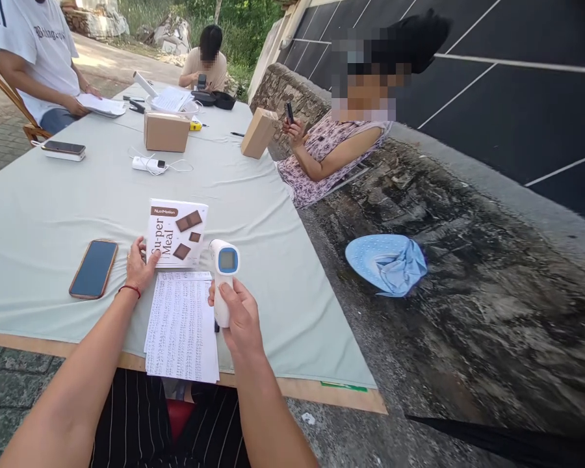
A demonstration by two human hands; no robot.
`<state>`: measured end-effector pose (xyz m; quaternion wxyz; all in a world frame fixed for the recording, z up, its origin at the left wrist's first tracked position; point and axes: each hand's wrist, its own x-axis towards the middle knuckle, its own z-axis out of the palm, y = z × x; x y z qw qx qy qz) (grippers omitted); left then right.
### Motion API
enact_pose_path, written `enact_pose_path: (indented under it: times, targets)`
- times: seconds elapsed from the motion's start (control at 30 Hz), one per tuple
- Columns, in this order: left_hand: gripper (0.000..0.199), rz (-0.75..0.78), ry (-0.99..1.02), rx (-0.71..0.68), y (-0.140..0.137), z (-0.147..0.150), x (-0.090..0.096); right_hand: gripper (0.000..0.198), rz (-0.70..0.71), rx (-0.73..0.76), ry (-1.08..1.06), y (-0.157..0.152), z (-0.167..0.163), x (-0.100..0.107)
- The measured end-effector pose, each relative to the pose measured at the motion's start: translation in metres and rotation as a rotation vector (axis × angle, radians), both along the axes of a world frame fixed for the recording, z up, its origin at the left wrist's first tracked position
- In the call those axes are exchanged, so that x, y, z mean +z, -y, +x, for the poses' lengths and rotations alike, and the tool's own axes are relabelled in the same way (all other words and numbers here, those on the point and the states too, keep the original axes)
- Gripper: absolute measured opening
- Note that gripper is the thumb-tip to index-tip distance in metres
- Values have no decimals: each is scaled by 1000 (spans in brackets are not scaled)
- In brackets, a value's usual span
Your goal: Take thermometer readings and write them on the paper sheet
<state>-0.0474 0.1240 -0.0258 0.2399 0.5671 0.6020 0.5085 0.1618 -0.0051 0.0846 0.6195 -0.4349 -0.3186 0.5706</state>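
My left hand [139, 266], with a red bracelet at the wrist, grips the lower left corner of a white box [190, 224]. Brown chocolate squares and "Su-per Meal" are printed on its face, which is tilted up toward me. A white infrared thermometer [223, 305] is wrapped by the fingers of my right hand [241, 309]. Its blue-framed screen faces me, and it is just right of the box. Below the box lie printed sheets of paper [182, 331], close to the table's front edge. A phone in an orange case [93, 268] rests left of my left hand.
The cloth-covered table [43, 240] holds a brown carton [166, 132], a taller carton [258, 133], a white device with a cable [149, 164] and a phone on a white block [63, 150]. Several people sit around it. A blue hat [387, 263] lies on the stone ledge at right.
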Motion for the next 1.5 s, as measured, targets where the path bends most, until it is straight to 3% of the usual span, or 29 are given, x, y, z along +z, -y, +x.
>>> enact_pose_path:
  times: [0.13, 0.37, 0.47, 0.6, 0.73, 0.87, 0.97, 1.03, 1.13, 1.2, 1.27, 1.37, 1.5]
  targets:
    - [70, 13, -67, 65, -3, -1, 2, 36, 6, -45, 19, 13, 11, 2]
    - [69, -83, -189, -18, -2, -2, 14, 35, 56, -111, 26, 27, 22, 7]
    - [68, -90, -247, -30, -1, -2, 18, 35, 70, -131, 71, 27, 28, -1]
    - [60, -97, -326, -77, 1, 0, 24, 47, -7, -228, 285, 16, 48, -37]
    - [51, -128, -342, -85, 1, 1, 27, 71, -193, -443, 770, 1, 82, -91]
    - [47, -128, -294, -86, 0, 2, 25, 67, -242, -456, 1158, -6, 109, -130]
    - [44, -109, -248, -94, -1, 2, 21, 57, -198, -474, 1333, -7, 114, -139]
    - [52, -118, -220, -92, -2, 3, 20, 49, -126, -527, 1420, -7, 111, -137]
    - [91, -153, -250, -76, -1, 6, 22, 41, 32, -543, 1441, -9, 94, -126]
    - [121, -167, -317, -73, 1, 9, 27, 38, 55, -400, 1380, -12, 78, -117]
    - [142, -187, -397, -83, 4, 12, 31, 39, -17, -208, 1335, -19, 61, -110]
    - [156, -226, -509, -109, 9, 16, 36, 42, -134, -64, 1356, -30, 44, -105]
    - [154, -236, -549, -130, 13, 18, 35, 47, -135, -126, 1223, -37, 44, -109]
